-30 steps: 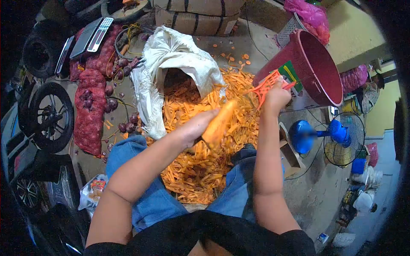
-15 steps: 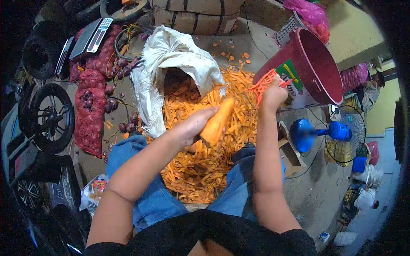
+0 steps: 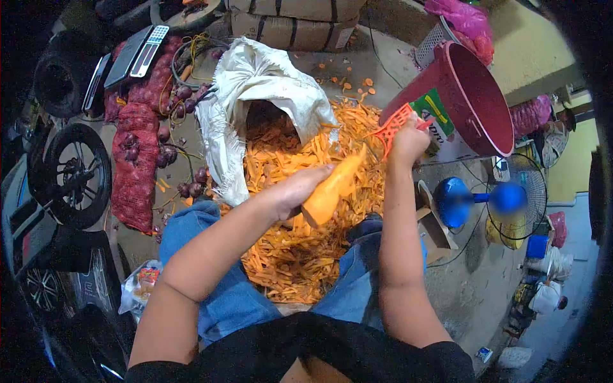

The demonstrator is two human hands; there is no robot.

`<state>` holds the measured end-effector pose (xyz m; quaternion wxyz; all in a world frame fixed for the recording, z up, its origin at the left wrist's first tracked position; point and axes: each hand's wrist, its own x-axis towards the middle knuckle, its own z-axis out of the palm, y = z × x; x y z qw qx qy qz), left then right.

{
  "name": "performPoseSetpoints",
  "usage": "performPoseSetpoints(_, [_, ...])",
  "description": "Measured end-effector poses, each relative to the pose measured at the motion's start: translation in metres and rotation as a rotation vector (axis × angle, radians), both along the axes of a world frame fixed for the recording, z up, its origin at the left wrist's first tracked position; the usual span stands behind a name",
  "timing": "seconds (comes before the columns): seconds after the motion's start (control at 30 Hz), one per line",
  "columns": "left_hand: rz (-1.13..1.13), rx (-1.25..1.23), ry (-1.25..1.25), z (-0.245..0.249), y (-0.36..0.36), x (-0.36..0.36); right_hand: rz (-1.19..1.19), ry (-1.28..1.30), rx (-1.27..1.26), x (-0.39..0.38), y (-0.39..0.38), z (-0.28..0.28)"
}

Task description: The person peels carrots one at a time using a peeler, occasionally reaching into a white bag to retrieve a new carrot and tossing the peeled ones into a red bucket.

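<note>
My left hand (image 3: 300, 189) is wrapped around the thick end of a large peeled carrot (image 3: 332, 191), whose narrow end points up and to the right. Gripped in my right hand (image 3: 408, 143) is an orange-red plastic peeler (image 3: 391, 131) with an openwork body. The peeler is beside the carrot's tip, apart from it. Beneath both hands, between my knees, lies a heap of carrot peelings (image 3: 287, 255). A white woven sack (image 3: 268, 80) with its mouth open towards me rests on the far side of the heap.
A dark red bucket (image 3: 421, 83) leans just beyond my right hand. To the left are red net sacks of onions (image 3: 135, 185), loose onions (image 3: 167, 155) and a wheel (image 3: 78, 175). A cardboard box (image 3: 434, 236), blue dumbbell-like object (image 3: 453, 201) and fan (image 3: 527, 191) stand right.
The carrot has turned slightly in my left hand, and its tip has shifted right towards the peeler. My right hand has barely moved.
</note>
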<state>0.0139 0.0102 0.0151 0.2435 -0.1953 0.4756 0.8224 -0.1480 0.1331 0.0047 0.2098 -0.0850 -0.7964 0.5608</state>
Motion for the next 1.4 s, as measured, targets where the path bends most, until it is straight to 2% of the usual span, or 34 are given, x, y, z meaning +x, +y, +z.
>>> performPoseSetpoints(0.07, [0.028,0.037,-0.067,0.005,-0.010,-0.003,0.193,0.036,-0.255,0.009,-0.008,0.006])
performPoseSetpoints(0.1, [0.095,0.070,-0.124,0.003,-0.013,-0.005,0.359,-0.058,-0.412,0.032,-0.019,0.023])
performPoseSetpoints(0.13, [0.160,0.102,-0.184,-0.001,-0.014,-0.006,0.434,-0.004,-0.327,0.049,-0.030,0.028])
performPoseSetpoints(0.2, [0.232,0.186,-0.134,-0.013,-0.010,-0.009,0.506,0.052,-0.242,0.073,-0.044,0.025])
performPoseSetpoints(0.27, [0.326,0.162,0.051,-0.006,-0.006,-0.008,0.617,0.089,-0.070,0.087,-0.050,0.015])
performPoseSetpoints(0.3, [0.219,0.150,0.030,-0.011,-0.011,-0.006,0.618,0.088,-0.070,0.081,-0.049,0.011])
performPoseSetpoints(0.37, [0.167,0.096,-0.030,0.001,-0.004,-0.003,0.417,0.281,-0.024,0.054,-0.043,0.001])
performPoseSetpoints(0.4, [0.112,0.042,-0.086,0.005,-0.001,-0.001,0.325,0.185,-0.063,0.031,-0.032,-0.009])
performPoseSetpoints(0.5, [0.086,0.028,-0.024,0.006,-0.001,0.001,0.088,-0.009,-0.135,-0.004,-0.005,-0.013])
performPoseSetpoints(0.57, [0.065,0.030,0.000,0.004,-0.009,0.000,0.084,-0.009,-0.161,-0.001,-0.004,-0.003])
performPoseSetpoints(0.6, [0.093,-0.043,0.096,-0.004,-0.013,-0.002,0.084,-0.011,-0.181,0.002,-0.004,0.004])
performPoseSetpoints(0.63, [0.122,-0.115,0.188,-0.010,-0.016,-0.003,0.166,0.043,-0.091,0.003,-0.001,-0.001])
performPoseSetpoints(0.67, [0.126,-0.117,0.186,-0.014,-0.021,-0.005,0.171,0.041,-0.092,0.006,-0.002,0.000])
performPoseSetpoints(0.73, [0.070,-0.848,0.459,-0.011,-0.028,-0.009,0.522,0.010,0.280,0.018,-0.008,0.018])
performPoseSetpoints(0.77, [0.117,-0.987,0.453,-0.003,-0.031,-0.009,0.671,-0.162,0.319,0.032,-0.011,0.031])
performPoseSetpoints(0.8, [0.117,-0.988,0.456,0.002,-0.035,-0.011,0.670,-0.160,0.319,0.037,-0.012,0.024])
performPoseSetpoints(0.87, [0.126,-1.261,0.457,0.007,-0.043,-0.013,1.004,-0.398,0.285,0.043,-0.013,0.003])
performPoseSetpoints(0.9, [0.143,-1.305,0.457,0.007,-0.046,-0.015,1.005,-0.397,0.287,0.049,-0.015,0.005])
performPoseSetpoints(0.97, [0.134,-1.332,0.442,0.013,-0.047,-0.016,1.032,-0.190,0.609,0.059,-0.019,0.011])
performPoseSetpoints(1.1, [0.132,-1.375,0.489,0.016,-0.045,-0.017,1.059,-0.167,0.593,0.061,-0.023,0.010])
performPoseSetpoints(1.2, [0.100,-1.335,0.552,0.016,-0.043,-0.018,0.987,-0.219,0.611,0.056,-0.020,0.000])
performPoseSetpoints(1.27, [0.085,-1.331,0.599,0.016,-0.046,-0.018,1.031,-0.323,0.546,0.051,-0.019,-0.005])
performPoseSetpoints(1.33, [0.071,-1.327,0.646,0.018,-0.048,-0.016,1.088,-0.302,0.481,0.045,-0.017,-0.020])
performPoseSetpoints(1.4, [-0.005,-1.137,0.830,0.023,-0.049,-0.013,1.143,-0.281,0.413,0.037,-0.015,-0.031])
